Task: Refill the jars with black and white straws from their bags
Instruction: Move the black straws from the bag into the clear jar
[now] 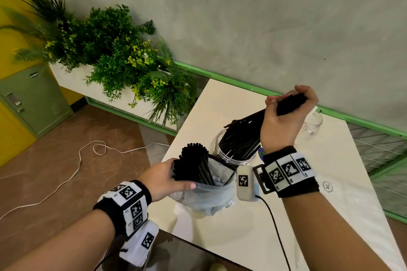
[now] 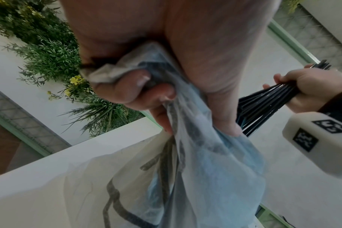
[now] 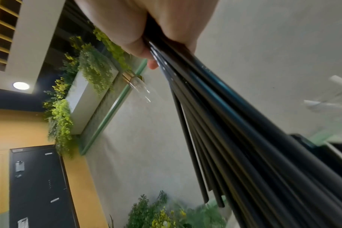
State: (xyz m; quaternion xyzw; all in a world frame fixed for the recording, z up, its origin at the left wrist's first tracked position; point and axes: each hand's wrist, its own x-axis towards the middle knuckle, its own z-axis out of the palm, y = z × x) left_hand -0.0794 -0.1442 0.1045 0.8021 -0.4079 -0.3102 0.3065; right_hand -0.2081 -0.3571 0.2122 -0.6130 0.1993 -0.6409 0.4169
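Note:
A thin clear plastic bag (image 1: 207, 196) stands on the white table (image 1: 330, 204), with a thick bunch of black straws (image 1: 193, 165) sticking out of its top. My left hand (image 1: 163, 178) grips the bag around that bunch; the left wrist view shows the fingers (image 2: 135, 91) curled into the plastic bag (image 2: 205, 169). Just behind the bag stands a clear jar (image 1: 233, 154) holding black straws. My right hand (image 1: 284, 116) holds a smaller black-straw bundle (image 1: 248, 119) above the jar, slanting down toward its mouth. That bundle (image 3: 244, 138) fans out in the right wrist view.
A second clear jar (image 1: 312, 121) stands at the table's far edge by the green-trimmed wall. A planter of green foliage (image 1: 123, 59) sits to the left of the table. A white cable (image 1: 83, 160) trails on the floor, beside a green cabinet (image 1: 33, 99).

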